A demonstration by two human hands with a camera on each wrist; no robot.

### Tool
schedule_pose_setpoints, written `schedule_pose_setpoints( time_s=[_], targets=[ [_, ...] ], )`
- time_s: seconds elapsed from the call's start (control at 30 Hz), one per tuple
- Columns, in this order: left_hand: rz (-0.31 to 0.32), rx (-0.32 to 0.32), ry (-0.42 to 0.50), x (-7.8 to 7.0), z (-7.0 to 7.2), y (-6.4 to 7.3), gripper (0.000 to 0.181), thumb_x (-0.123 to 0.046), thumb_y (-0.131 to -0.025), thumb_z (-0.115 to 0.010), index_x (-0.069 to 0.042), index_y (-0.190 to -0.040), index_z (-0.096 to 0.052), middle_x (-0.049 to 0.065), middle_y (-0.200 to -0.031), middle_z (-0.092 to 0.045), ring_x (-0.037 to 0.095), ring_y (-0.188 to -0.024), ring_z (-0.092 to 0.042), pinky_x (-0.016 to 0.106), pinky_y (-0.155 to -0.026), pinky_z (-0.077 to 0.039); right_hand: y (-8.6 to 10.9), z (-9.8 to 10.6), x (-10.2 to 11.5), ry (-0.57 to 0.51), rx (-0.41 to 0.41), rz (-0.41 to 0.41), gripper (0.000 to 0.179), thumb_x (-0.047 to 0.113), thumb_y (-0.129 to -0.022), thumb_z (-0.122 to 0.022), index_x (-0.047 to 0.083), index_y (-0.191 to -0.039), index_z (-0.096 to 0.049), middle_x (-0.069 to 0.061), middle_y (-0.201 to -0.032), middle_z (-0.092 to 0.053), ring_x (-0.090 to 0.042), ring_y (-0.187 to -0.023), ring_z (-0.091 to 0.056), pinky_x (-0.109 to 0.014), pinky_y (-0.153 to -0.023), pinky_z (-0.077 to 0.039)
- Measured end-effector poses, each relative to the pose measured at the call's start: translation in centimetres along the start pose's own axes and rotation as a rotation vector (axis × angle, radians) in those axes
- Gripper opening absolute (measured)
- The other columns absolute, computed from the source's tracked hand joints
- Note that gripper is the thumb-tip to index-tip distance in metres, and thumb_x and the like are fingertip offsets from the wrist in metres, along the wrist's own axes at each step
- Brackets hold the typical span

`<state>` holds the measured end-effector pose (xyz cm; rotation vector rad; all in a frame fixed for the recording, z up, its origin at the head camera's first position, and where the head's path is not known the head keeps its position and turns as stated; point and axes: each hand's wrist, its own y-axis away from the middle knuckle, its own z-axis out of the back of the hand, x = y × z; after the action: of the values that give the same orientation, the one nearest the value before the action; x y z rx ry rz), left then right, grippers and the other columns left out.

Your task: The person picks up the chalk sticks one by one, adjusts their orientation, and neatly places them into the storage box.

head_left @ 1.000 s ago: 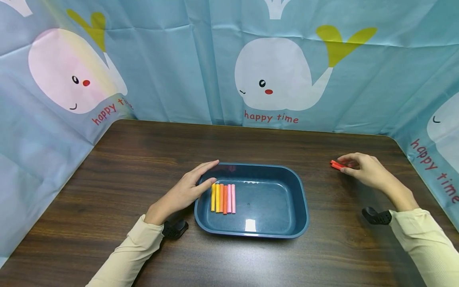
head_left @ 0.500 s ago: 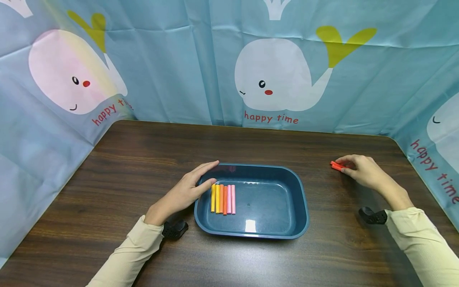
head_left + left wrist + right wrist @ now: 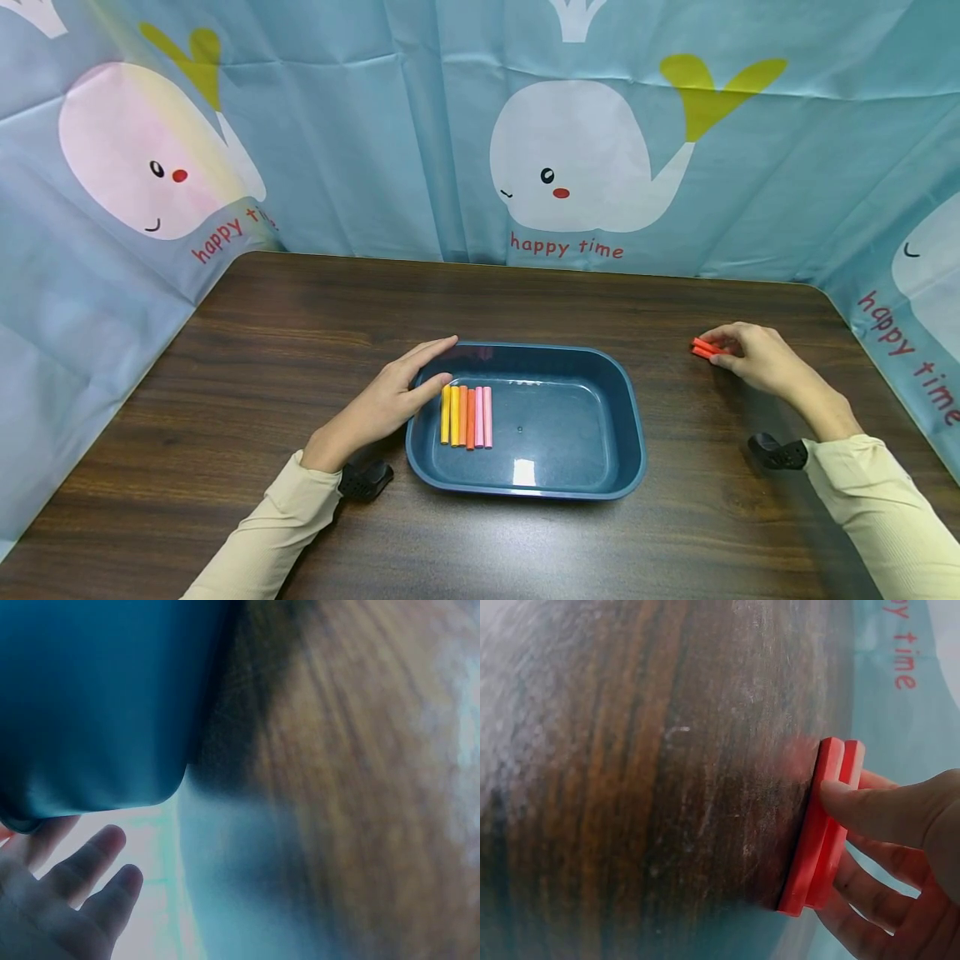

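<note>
My left hand (image 3: 386, 392) rests at the left end of a blue plastic tray (image 3: 637, 433), thumb over the rim and fingers stretched along the outside of its back left corner. In the left wrist view, the straight fingers (image 3: 84, 862) spread beside the tray's outer wall (image 3: 90, 705). Far to the right, my right hand (image 3: 768, 362) pinches two red crayon-like sticks (image 3: 707, 348) between thumb and fingers. The right wrist view has these faceted sticks (image 3: 814, 840) side by side, close over the table, the thumb (image 3: 885, 814) pressed across their middle.
Inside the tray, several yellow, orange and pink sticks (image 3: 471, 417) lie in a neat row at its left end. A dark wood table (image 3: 315, 300) carries everything. Behind it hangs a light blue curtain (image 3: 360, 150) printed with whales.
My right hand has shifted slightly, the fingers now set on the red sticks, which have turned a little and sit slightly lower in view. My left hand and the tray have stayed put.
</note>
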<state>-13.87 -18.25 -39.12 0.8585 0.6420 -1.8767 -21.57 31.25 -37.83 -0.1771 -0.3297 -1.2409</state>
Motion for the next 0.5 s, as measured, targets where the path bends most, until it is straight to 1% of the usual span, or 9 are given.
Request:
schedule_pose_setpoints(
  time_s=[0.17, 0.33, 0.5],
  targets=[
    [0.006, 0.001, -0.002, -0.09, 0.01, 0.03, 0.057, -0.032, -0.104, -0.052, -0.019, -0.156, -0.034, 0.007, -0.16, -0.034, 0.029, -0.147, -0.035, 0.057, -0.115, -0.034, 0.07, 0.12, 0.22, -0.001, -0.017, -0.008, 0.029, 0.002, -0.09, -0.067, -0.007, -0.117, -0.066, -0.029, -0.107, -0.068, -0.038, -0.088, -0.066, -0.051, -0.073, -0.052],
    [0.004, -0.001, -0.006, 0.03, -0.04, 0.01, 0.057, -0.032, -0.104, -0.052, -0.017, -0.156, -0.034, 0.007, -0.16, -0.034, 0.03, -0.147, -0.035, 0.058, -0.115, -0.033, 0.26, 0.34, 0.36, -0.007, -0.04, -0.003, 0.029, 0.002, -0.089, -0.068, -0.006, -0.117, -0.067, -0.029, -0.108, -0.067, -0.04, -0.09, -0.066, -0.049, -0.071, -0.052],
    [0.002, -0.004, -0.006, 0.05, -0.05, -0.02, 0.057, -0.032, -0.104, -0.052, -0.017, -0.156, -0.034, 0.008, -0.16, -0.034, 0.031, -0.147, -0.034, 0.058, -0.115, -0.033, 0.44, 0.49, 0.81, -0.012, -0.052, -0.014, 0.03, 0.003, -0.09, -0.068, -0.005, -0.119, -0.067, -0.027, -0.107, -0.068, -0.037, -0.089, -0.066, -0.036, -0.066, -0.048]
  ],
)
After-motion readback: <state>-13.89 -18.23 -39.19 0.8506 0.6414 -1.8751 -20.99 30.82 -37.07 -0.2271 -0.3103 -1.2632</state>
